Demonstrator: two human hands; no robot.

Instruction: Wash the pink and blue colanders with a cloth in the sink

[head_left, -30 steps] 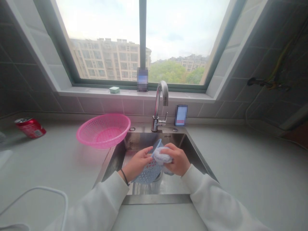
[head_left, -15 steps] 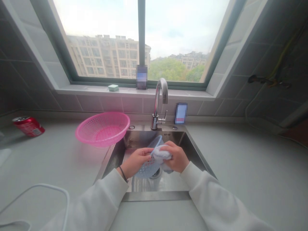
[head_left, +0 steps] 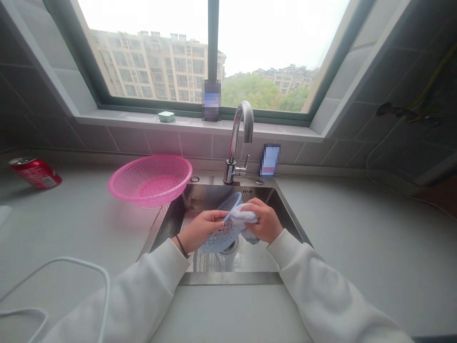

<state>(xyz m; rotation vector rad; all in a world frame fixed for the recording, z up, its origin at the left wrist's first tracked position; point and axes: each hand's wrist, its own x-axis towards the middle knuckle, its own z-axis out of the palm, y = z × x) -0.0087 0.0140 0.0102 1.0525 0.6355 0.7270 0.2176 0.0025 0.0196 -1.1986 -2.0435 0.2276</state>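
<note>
1. Two hands work over the steel sink [head_left: 285, 212], both in white sleeves
2. Left hand [head_left: 198, 230] curled round the rim of a small blue basket [head_left: 223, 228], fingers closed on its left side; a dark band sits at the wrist
3. Basket held tilted above the drain, inside the sink basin, below the tap [head_left: 239, 138]
4. Right hand [head_left: 262, 221] clenched on a pale cloth [head_left: 243, 216], which is pressed against the basket's right rim
5. Pink basket [head_left: 152, 178] rests on the desk [head_left: 82, 224], overhanging the sink's left edge
6. Red can [head_left: 34, 171] lies on its side at far left; white cable [head_left: 71, 267] loops near the left sleeve
</note>
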